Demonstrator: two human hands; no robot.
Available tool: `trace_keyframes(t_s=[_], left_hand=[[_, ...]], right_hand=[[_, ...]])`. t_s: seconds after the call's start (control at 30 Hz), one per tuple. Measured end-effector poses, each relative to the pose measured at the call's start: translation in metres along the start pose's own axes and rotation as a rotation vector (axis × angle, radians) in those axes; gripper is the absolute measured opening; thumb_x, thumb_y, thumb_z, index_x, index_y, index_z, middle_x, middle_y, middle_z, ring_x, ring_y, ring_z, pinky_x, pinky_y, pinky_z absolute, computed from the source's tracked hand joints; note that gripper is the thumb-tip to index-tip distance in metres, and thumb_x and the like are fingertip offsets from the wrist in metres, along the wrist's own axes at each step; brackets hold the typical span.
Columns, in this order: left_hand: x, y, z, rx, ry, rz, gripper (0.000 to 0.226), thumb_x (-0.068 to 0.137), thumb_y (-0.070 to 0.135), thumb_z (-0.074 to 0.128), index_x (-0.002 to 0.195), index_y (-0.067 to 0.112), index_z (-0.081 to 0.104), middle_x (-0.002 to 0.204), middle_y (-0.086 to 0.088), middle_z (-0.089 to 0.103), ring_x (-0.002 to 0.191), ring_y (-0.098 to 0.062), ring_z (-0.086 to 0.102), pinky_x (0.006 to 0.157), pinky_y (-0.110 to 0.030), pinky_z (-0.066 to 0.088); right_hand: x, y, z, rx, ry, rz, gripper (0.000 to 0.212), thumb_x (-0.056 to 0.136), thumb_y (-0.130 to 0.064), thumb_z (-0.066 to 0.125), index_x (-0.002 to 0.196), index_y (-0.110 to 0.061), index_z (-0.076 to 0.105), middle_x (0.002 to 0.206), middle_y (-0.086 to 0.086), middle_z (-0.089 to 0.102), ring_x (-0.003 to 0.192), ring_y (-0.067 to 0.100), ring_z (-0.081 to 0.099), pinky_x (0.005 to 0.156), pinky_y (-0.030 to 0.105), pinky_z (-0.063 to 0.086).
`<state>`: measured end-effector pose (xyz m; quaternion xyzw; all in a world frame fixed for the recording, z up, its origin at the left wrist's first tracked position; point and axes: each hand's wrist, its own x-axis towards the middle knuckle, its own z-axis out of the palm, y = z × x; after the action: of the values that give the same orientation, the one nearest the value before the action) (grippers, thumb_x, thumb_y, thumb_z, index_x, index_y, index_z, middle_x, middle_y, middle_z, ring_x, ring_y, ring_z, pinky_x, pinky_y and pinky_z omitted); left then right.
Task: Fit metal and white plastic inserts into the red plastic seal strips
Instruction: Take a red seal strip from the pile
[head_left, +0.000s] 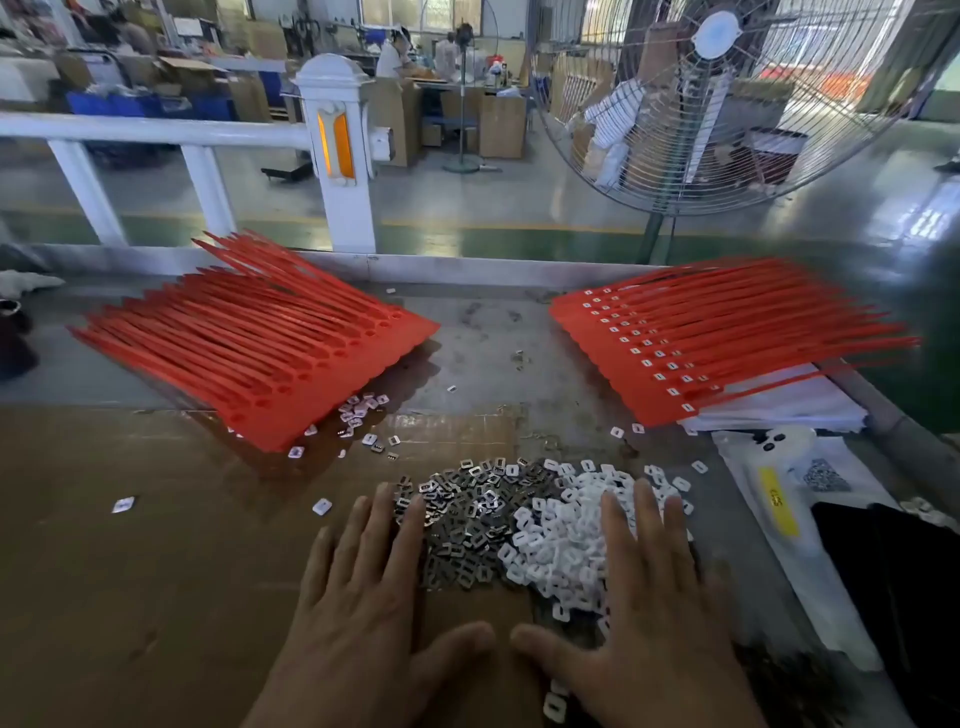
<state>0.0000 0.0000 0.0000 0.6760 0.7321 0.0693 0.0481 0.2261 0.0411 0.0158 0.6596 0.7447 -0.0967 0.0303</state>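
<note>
On the cardboard-covered table (130, 571) in a factory hall with a big fan (727, 98), both hands, left (363, 587) and right (649, 597), lay flat with slack grip beside metal inserts (462, 525) and white plastic inserts (566, 540), red seal strips (249, 338) fanned beyond.

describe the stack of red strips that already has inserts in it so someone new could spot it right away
Start from the big wire-cage fan standing beyond the bench; the stack of red strips lies just below it, on the far right of the worktop, partly over white sheets. Unlike the left stack, whose head holes look empty, each head here shows a small white insert along its left edge.
</note>
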Motion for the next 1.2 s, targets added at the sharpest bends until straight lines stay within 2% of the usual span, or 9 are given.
trace_keyframes(t_s=[0.07, 0.2, 0.33, 0.5, 0.7, 0.83, 1.07, 1.13, 1.2], left_hand=[[0.008, 0.001, 0.002, -0.025, -0.083, 0.030, 0.121, 0.049, 0.105, -0.014, 0.145, 0.035, -0.039, 0.154, 0.008, -0.045, 0.141, -0.013, -0.044, 0.116, -0.034, -0.027], [0.032, 0.003, 0.008, -0.050, -0.031, 0.100, 0.116, 0.062, 0.105, -0.004, 0.149, 0.034, -0.037, 0.157, 0.008, -0.043, 0.139, -0.007, -0.046, 0.118, -0.032, -0.026], [0.059, 0.005, 0.006, -0.040, 0.017, 0.173, 0.113, 0.071, 0.100, -0.003, 0.157, 0.028, -0.024, 0.164, 0.004, -0.031, 0.144, -0.007, -0.040, 0.122, -0.033, -0.020], [0.083, 0.002, 0.003, -0.040, -0.008, 0.222, 0.114, 0.072, 0.098, -0.004, 0.160, 0.026, -0.016, 0.168, 0.003, -0.020, 0.147, -0.007, -0.032, 0.122, -0.031, -0.018], [0.099, -0.001, 0.000, -0.109, -0.006, 0.204, 0.118, 0.069, 0.101, 0.002, 0.162, 0.028, -0.008, 0.170, 0.001, -0.009, 0.147, -0.002, -0.022, 0.121, -0.029, -0.015], [0.102, -0.002, 0.000, -0.200, 0.041, 0.182, 0.111, 0.075, 0.098, 0.001, 0.162, 0.030, 0.003, 0.170, 0.002, -0.001, 0.152, -0.004, -0.014, 0.122, -0.029, -0.012], [0.111, 0.002, -0.010, -0.264, 0.040, 0.150, 0.082, 0.092, 0.082, 0.012, 0.155, 0.033, 0.032, 0.167, 0.004, 0.021, 0.154, -0.014, 0.013, 0.126, -0.041, 0.011], [0.117, 0.001, -0.014, -0.272, 0.181, 0.160, 0.057, 0.102, 0.063, 0.031, 0.143, 0.029, 0.051, 0.156, 0.004, 0.042, 0.144, -0.017, 0.035, 0.120, -0.039, 0.027], [0.125, -0.003, -0.020, -0.285, 0.365, 0.165, 0.034, 0.102, 0.043, 0.049, 0.125, 0.025, 0.065, 0.135, 0.004, 0.060, 0.125, -0.016, 0.052, 0.107, -0.037, 0.038]], right_hand=[[0.012, 0.000, 0.002, 0.005, 0.000, -0.008, 0.136, 0.025, -0.107, -0.019, 0.129, -0.031, -0.061, 0.143, -0.004, -0.064, 0.140, 0.021, -0.051, 0.123, 0.060, -0.012], [0.037, -0.003, 0.010, 0.004, 0.057, -0.077, 0.134, 0.042, -0.104, -0.022, 0.152, -0.029, -0.039, 0.155, -0.001, -0.052, 0.148, 0.023, -0.042, 0.122, 0.059, -0.014], [0.056, -0.006, 0.006, -0.012, 0.109, -0.126, 0.126, 0.060, -0.096, -0.015, 0.162, -0.023, -0.017, 0.169, 0.003, -0.029, 0.154, 0.024, -0.031, 0.125, 0.056, -0.012], [0.076, -0.007, -0.001, 0.018, 0.131, -0.173, 0.113, 0.075, -0.092, 0.006, 0.164, -0.024, -0.013, 0.171, 0.000, -0.023, 0.156, 0.022, -0.025, 0.126, 0.054, -0.009], [0.090, -0.009, -0.008, 0.125, 0.150, -0.177, 0.116, 0.071, -0.094, 0.009, 0.165, -0.026, 0.000, 0.174, -0.002, -0.008, 0.159, 0.016, -0.014, 0.127, 0.052, -0.009], [0.093, -0.009, -0.016, 0.272, 0.209, -0.208, 0.106, 0.080, -0.092, 0.016, 0.163, -0.027, 0.021, 0.173, -0.004, 0.013, 0.159, 0.011, -0.002, 0.126, 0.045, -0.011], [0.109, -0.018, -0.031, 0.337, 0.288, -0.329, 0.046, 0.103, -0.051, 0.051, 0.141, -0.025, 0.059, 0.156, -0.005, 0.049, 0.154, 0.012, 0.024, 0.125, 0.032, 0.005], [0.116, -0.021, -0.037, 0.369, 0.335, -0.353, 0.035, 0.103, -0.042, 0.057, 0.129, -0.022, 0.068, 0.140, -0.003, 0.062, 0.144, 0.014, 0.040, 0.118, 0.029, 0.022], [0.123, -0.026, -0.046, 0.388, 0.380, -0.364, 0.025, 0.102, -0.037, 0.061, 0.115, -0.020, 0.073, 0.117, -0.004, 0.070, 0.119, 0.014, 0.058, 0.096, 0.024, 0.039]])
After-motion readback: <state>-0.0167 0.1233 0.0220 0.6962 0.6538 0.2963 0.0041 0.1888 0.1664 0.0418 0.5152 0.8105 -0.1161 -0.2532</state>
